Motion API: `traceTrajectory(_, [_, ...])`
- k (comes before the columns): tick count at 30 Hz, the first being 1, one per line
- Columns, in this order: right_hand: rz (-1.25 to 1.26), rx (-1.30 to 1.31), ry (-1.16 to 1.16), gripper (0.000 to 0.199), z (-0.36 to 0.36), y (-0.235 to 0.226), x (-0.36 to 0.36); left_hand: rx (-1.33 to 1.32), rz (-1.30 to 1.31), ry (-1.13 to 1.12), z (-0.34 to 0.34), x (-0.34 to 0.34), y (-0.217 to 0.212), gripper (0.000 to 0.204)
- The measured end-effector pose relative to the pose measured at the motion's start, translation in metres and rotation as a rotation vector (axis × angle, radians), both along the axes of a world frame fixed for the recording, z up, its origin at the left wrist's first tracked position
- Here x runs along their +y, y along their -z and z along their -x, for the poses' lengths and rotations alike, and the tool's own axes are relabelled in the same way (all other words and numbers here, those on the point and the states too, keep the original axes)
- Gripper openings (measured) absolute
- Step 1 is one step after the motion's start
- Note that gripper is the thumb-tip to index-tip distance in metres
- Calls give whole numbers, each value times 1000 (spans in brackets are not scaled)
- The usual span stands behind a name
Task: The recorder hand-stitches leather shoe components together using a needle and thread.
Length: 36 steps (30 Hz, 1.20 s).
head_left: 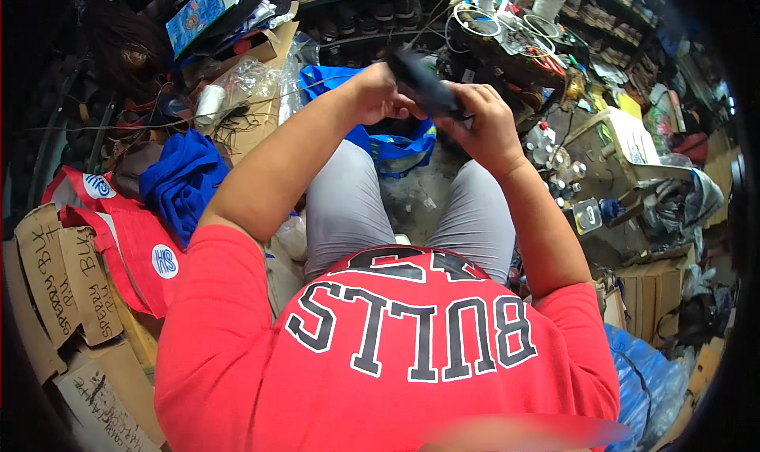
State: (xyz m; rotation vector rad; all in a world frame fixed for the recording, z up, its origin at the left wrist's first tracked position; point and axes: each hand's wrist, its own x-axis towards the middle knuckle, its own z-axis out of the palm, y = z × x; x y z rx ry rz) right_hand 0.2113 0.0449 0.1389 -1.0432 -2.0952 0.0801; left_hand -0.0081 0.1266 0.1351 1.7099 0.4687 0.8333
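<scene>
Over my knees, both hands are raised around a dark, elongated thing [424, 81], smeared by motion, so its kind does not show. My right hand [487, 123] grips its lower right end, thumb and fingers closed. At its left side, my left hand [381, 94] is curled against it, partly hidden behind it. A thin cord [158, 127] stretches from the far left towards my left hand; where it ends is not clear. Below the hands, a blue bag [400, 153] stands on the floor between my grey-trousered legs.
Shoe racks [372, 13] line the back. On the left lie a blue cloth [186, 179], red bags [111, 222] and cardboard boxes [55, 286]. To the right are small bottles [566, 171], a white plastic stool [629, 135] and coiled cables [514, 36]. Blue plastic sheeting [641, 381] lies lower right.
</scene>
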Motion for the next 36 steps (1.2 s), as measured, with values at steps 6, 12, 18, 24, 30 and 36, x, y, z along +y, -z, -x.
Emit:
traceTrajectory(6, [587,792,134,47,-17,9,2,364,-264,-396,-42,-77,3,109])
traceTrajectory(12, [784,1040,-189,36,-31,1,-8,-321,362,-81,-60,-78,31,87])
traceTrajectory(18, [344,534,76,19,-46,9,-20,-727,992,384,-44,-75,44,77])
traceTrajectory(24, [-64,128,1,30,-28,2,-7,-638,1162,396,-37,-65,49,70])
traceTrajectory(30, [-45,-57,15,22,-13,15,7,-574,1250,311,-36,-53,66,72])
traceTrajectory(36, [-68,113,41,15,2,23,4,-286,1102,161,-31,-39,57,46])
